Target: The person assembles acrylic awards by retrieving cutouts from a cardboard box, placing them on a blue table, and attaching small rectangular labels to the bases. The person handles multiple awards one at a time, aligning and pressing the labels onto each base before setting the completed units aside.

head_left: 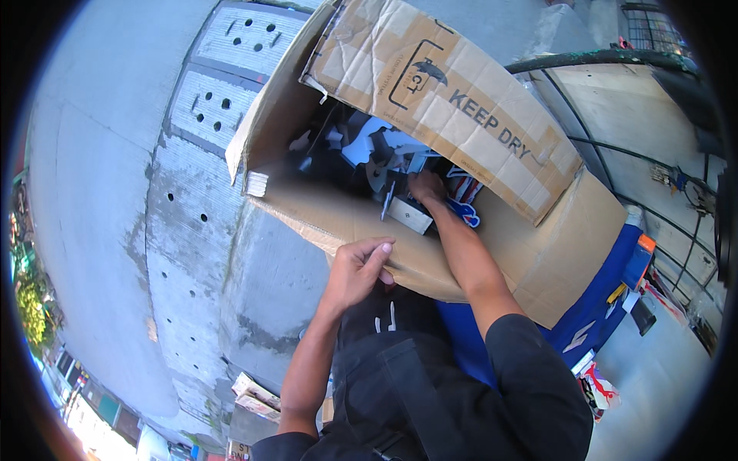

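A large brown cardboard box stands open in front of me, its flaps spread. My left hand is at the near flap, thumb over the cardboard and fingers curled below its edge. Reaching into the box, my right hand is closed among the contents; its fingertips are partly hidden. A light blue piece lies by those fingers, but I cannot make out what they hold. Close by are a small white box, a blue-and-red item and white-and-blue pieces. Shadow covers the box's left inside.
Under the box's right side is a blue surface. Small goods, including an orange-and-blue package, lie at the right. A wire rack stands behind them. Concrete pavement with holed slabs stretches along the left.
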A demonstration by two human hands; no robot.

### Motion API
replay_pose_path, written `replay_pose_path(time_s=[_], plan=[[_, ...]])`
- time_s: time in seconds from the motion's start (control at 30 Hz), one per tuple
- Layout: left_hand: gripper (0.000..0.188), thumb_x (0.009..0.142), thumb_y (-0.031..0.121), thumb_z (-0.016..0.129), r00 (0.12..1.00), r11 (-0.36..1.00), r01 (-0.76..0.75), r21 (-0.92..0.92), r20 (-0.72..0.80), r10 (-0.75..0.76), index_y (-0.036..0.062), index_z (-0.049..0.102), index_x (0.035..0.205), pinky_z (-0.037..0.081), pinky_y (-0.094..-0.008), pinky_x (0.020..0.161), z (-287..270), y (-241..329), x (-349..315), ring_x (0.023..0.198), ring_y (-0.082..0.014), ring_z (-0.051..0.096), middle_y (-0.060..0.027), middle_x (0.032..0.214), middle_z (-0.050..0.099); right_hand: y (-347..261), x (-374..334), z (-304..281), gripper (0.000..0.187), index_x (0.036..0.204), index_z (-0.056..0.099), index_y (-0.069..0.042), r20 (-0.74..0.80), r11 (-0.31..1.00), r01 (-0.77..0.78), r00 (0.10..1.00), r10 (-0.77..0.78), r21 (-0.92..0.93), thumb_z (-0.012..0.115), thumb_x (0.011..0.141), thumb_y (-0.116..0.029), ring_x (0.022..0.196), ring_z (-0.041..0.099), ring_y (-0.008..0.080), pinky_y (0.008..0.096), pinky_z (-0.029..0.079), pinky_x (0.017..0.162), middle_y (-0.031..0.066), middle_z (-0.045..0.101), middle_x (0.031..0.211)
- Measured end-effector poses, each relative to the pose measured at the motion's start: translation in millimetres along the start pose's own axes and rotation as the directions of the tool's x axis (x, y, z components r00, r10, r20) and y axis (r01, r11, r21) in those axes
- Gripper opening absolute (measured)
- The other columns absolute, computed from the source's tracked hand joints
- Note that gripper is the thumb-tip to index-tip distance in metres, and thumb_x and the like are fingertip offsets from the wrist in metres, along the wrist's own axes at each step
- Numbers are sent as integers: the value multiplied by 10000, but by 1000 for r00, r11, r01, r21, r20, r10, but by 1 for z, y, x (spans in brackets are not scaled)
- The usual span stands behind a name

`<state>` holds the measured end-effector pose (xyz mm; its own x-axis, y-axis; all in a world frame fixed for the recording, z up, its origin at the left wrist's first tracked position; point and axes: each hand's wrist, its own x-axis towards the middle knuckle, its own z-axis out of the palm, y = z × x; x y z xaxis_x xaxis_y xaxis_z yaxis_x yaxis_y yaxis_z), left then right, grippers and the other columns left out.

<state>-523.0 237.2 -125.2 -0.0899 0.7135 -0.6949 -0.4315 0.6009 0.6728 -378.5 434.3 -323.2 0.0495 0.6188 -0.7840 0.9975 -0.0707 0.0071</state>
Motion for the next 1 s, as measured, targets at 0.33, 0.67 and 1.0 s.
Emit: replay_pose_path(time_s=[0.33, 0.67, 1.0], plan=[[326, 1052, 201, 585, 998, 998, -51, 22, -20, 51, -79, 681, 1188, 524, -251, 575, 5, 3, 2, 578, -115, 655, -96, 878, 727, 27, -62, -83, 544, 1068, 713, 72, -93, 968, 243, 964, -247, -60, 478, 923, -397, 1108, 644, 469, 536, 504, 962, 340, 657, 1166], [355, 1039, 221, 600, 989, 982, -143, 125, -22, 146, -70, 648, 1236, 520, -274, 544, -1, -5, 4, 549, -145, 652, -106, 832, 702, 59, -156, -145, 336, 866, 654, 60, -156, 833, 385, 923, -351, 397, 539, 874, -256, 778, 621, 269, 399, 465, 711, 175, 668, 841], [436, 812, 143, 723, 386, -95, -650, 754, 436, 813, 35, 663, 1230, 489, -422, 902, 93, 47, -24, 1032, -314, 654, -111, 1119, 679, 154, -333, -195, 308, 763, 688, 31, 52, 389, 251, 780, -623, 886, 565, 914, -207, 694, 582, 97, 306, 449, 646, 29, 664, 735]])
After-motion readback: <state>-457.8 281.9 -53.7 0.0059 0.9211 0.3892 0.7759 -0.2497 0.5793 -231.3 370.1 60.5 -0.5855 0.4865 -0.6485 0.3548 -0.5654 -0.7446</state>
